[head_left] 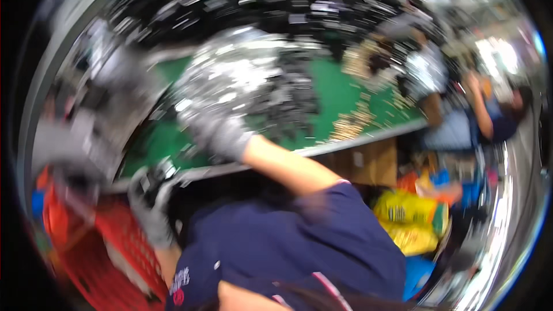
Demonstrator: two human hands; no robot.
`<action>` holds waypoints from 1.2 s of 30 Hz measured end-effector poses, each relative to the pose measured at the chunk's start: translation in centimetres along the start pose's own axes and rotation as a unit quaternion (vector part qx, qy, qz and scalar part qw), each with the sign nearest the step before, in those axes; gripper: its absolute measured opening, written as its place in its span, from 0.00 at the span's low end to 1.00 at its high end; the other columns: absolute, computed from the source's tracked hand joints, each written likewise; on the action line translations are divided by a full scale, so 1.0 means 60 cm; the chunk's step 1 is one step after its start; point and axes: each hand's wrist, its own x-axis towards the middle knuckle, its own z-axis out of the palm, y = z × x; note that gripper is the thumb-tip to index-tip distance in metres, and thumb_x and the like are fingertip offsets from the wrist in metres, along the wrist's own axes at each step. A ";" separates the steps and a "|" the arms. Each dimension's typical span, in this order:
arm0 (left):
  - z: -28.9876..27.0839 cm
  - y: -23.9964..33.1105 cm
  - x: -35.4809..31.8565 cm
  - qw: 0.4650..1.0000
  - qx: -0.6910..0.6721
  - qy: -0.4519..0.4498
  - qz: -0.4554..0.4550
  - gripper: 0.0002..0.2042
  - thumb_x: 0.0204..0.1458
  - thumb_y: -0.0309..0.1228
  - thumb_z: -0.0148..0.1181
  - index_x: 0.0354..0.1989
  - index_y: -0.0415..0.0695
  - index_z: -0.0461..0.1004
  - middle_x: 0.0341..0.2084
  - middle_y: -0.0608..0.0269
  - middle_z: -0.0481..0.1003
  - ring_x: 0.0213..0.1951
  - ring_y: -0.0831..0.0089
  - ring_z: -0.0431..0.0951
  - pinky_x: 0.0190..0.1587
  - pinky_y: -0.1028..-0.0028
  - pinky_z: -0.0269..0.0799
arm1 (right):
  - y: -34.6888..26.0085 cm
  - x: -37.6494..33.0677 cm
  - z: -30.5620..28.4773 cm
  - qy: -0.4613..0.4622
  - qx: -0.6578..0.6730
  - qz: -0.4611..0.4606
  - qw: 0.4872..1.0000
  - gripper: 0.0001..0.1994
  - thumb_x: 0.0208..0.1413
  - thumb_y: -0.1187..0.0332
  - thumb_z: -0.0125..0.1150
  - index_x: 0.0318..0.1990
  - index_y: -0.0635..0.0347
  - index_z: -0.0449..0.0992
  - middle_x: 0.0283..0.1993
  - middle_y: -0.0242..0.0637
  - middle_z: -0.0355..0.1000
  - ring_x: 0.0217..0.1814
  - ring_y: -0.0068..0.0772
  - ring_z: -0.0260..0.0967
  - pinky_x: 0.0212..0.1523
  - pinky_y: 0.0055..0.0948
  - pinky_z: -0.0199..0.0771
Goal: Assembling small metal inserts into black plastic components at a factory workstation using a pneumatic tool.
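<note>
My left hand (151,204), in a grey glove, is at the table's near left edge. Its fingers curl around a small black-and-silver piece (163,170) whose kind blur hides. My right hand (222,135), also grey-gloved, reaches over the green tabletop (331,89) and touches the near side of a shiny clear plastic bag (236,66). Motion smears its fingers, so their grip cannot be made out. Beside the bag lies a heap of small black pieces (291,92). Small tan pieces (351,124) are strewn farther right.
A large mass of black and silver parts (230,3) fills the far side. Red plastic baskets (124,236) stand below at the left, near a blurred grey shape (75,144). Yellow bags (406,213) lie at lower right. Another person (498,115) is at the far right.
</note>
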 end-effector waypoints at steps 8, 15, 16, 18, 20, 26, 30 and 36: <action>-0.020 0.018 0.007 0.979 0.112 -0.153 0.080 0.19 0.55 0.33 0.57 0.50 0.32 0.67 0.40 0.50 0.75 0.39 0.62 0.76 0.38 0.70 0.75 | 0.047 0.046 0.132 0.148 -0.168 -0.055 0.973 0.25 0.43 0.61 0.58 0.48 0.68 0.77 0.60 0.54 0.65 0.63 0.61 0.60 0.64 0.51 0.60; 0.062 -0.002 0.030 0.959 0.109 -0.247 0.091 0.18 0.56 0.33 0.57 0.49 0.31 0.68 0.38 0.50 0.75 0.38 0.62 0.76 0.36 0.70 0.76 | 0.056 0.056 0.063 -0.030 -0.067 -0.105 0.992 0.13 0.41 0.65 0.62 0.35 0.59 0.82 0.40 0.46 0.78 0.45 0.48 0.75 0.47 0.42 0.74; 0.071 -0.005 0.029 0.956 0.104 -0.257 0.094 0.18 0.56 0.33 0.57 0.49 0.31 0.68 0.39 0.50 0.75 0.38 0.63 0.76 0.37 0.70 0.76 | 0.059 0.062 0.071 -0.004 -0.082 -0.067 0.994 0.12 0.40 0.65 0.63 0.33 0.58 0.82 0.39 0.45 0.78 0.42 0.49 0.75 0.44 0.42 0.75; 0.087 -0.015 0.042 0.954 0.095 -0.266 0.102 0.18 0.55 0.32 0.57 0.50 0.32 0.67 0.40 0.50 0.75 0.39 0.63 0.76 0.38 0.70 0.75 | 0.042 0.071 0.067 0.022 -0.099 -0.032 0.994 0.10 0.39 0.65 0.63 0.31 0.57 0.82 0.37 0.45 0.78 0.40 0.49 0.76 0.41 0.42 0.75; 0.099 -0.028 0.057 0.953 0.084 -0.269 0.109 0.19 0.55 0.31 0.57 0.50 0.32 0.67 0.41 0.51 0.74 0.40 0.63 0.76 0.40 0.70 0.75 | -0.007 0.066 0.048 0.040 0.111 0.053 0.992 0.06 0.37 0.67 0.64 0.24 0.56 0.81 0.29 0.42 0.78 0.33 0.47 0.75 0.36 0.43 0.74; 0.136 -0.042 0.082 0.948 0.062 -0.284 0.130 0.19 0.55 0.29 0.57 0.53 0.32 0.66 0.44 0.51 0.73 0.43 0.64 0.74 0.44 0.69 0.73 | -0.088 0.061 0.060 0.388 0.329 0.111 0.854 0.12 0.32 0.63 0.68 0.24 0.60 0.80 0.25 0.43 0.76 0.29 0.39 0.75 0.33 0.37 0.72; 0.152 -0.054 0.100 0.949 0.045 -0.277 0.142 0.20 0.54 0.27 0.57 0.54 0.33 0.65 0.47 0.51 0.72 0.46 0.64 0.74 0.47 0.69 0.72 | -0.072 0.037 0.034 0.236 0.595 0.158 0.752 0.06 0.33 0.72 0.65 0.24 0.60 0.81 0.21 0.34 0.76 0.24 0.28 0.74 0.25 0.29 0.72; 0.133 -0.067 0.115 0.960 0.035 -0.231 0.156 0.21 0.54 0.24 0.57 0.56 0.33 0.64 0.50 0.51 0.71 0.49 0.65 0.73 0.51 0.68 0.71 | -0.096 0.046 0.039 0.142 0.762 0.089 0.625 0.10 0.36 0.77 0.64 0.31 0.62 0.83 0.24 0.33 0.77 0.23 0.24 0.73 0.25 0.24 0.72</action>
